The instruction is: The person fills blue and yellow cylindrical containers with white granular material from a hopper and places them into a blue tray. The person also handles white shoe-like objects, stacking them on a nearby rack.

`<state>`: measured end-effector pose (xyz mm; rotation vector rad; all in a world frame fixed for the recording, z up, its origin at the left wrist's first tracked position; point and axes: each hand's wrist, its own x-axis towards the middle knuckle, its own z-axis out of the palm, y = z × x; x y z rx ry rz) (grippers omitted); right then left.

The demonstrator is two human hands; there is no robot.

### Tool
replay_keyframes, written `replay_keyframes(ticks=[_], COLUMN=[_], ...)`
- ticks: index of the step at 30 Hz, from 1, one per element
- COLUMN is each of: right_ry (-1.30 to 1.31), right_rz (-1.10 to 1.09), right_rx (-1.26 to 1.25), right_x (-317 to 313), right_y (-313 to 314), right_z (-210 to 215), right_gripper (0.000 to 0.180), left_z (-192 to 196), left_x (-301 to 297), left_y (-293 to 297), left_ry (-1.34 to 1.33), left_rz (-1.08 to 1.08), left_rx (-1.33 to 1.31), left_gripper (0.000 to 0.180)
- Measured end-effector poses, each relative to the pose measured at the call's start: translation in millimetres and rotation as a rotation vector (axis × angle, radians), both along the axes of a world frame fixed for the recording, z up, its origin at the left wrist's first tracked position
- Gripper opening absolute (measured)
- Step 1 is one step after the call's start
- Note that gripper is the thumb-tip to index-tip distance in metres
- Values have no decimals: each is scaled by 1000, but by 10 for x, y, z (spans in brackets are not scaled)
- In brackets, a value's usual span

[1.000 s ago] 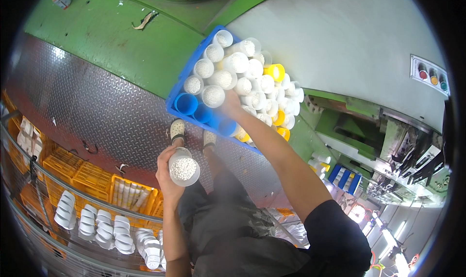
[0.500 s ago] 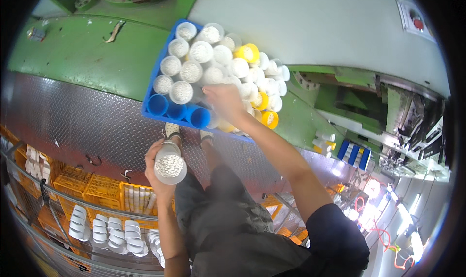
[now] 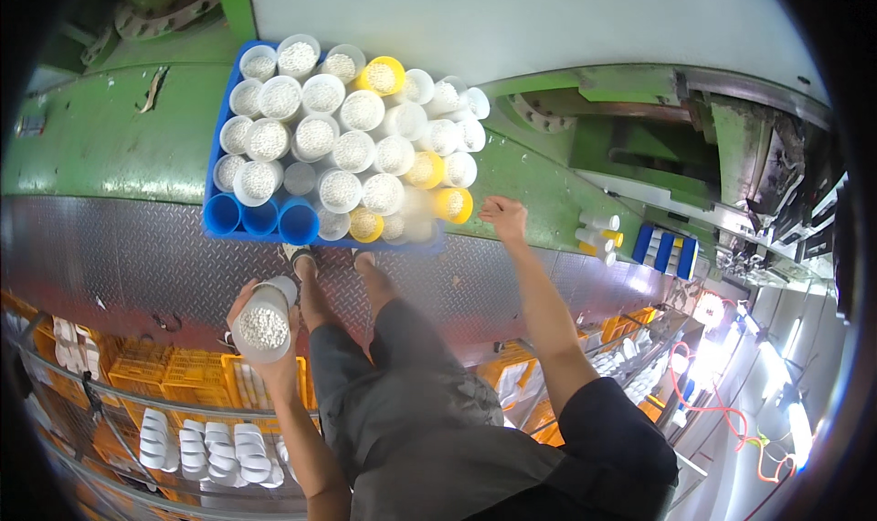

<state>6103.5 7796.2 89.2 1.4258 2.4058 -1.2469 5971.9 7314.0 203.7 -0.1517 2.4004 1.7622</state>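
My left hand [image 3: 285, 366] is wrapped round a translucent cup [image 3: 265, 327] filled with white pellets, held low in front of the walkway. A pale round end shows just behind that cup; whether it belongs to a second cup I cannot tell. Beyond it, a blue crate [image 3: 212, 156] sits on the green ledge, packed with white and translucent cups [image 3: 317, 137] of pellets, several yellow cups [image 3: 381, 75] and blue cups [image 3: 299, 221] in the near left corner. My right hand [image 3: 505, 218] hovers right of the crate, fingers curled in, with nothing visible in them.
The green ledge [image 3: 110, 147] runs beside a metal tread-plate walkway [image 3: 137, 247]. Right of my hand lie loose white and yellow cups [image 3: 598, 233] and a smaller blue crate [image 3: 665, 251]. A railed rack [image 3: 164, 398] with orange crates stands at lower left; machinery [image 3: 776, 174] fills the right.
My right hand has swung off the crate's cups to its right side. My left hand still holds its pellet-filled cup. The whole view has shifted, so the crate appears farther left.
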Motion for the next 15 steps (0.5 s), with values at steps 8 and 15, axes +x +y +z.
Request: replay_keyframes(ticks=[8,15], right_ry=[-181,30], right_rz=[255,-3], right_rx=[383,10], right_x=[15,35], right_y=[136,160], right_z=[-770,-508], right_gripper=[21,13], left_z=[4,63], left_x=[136,148], left_y=[68,93], left_ry=[82,-25], left_rz=[-56,24], left_rx=[-61,5], left_gripper=[64,63])
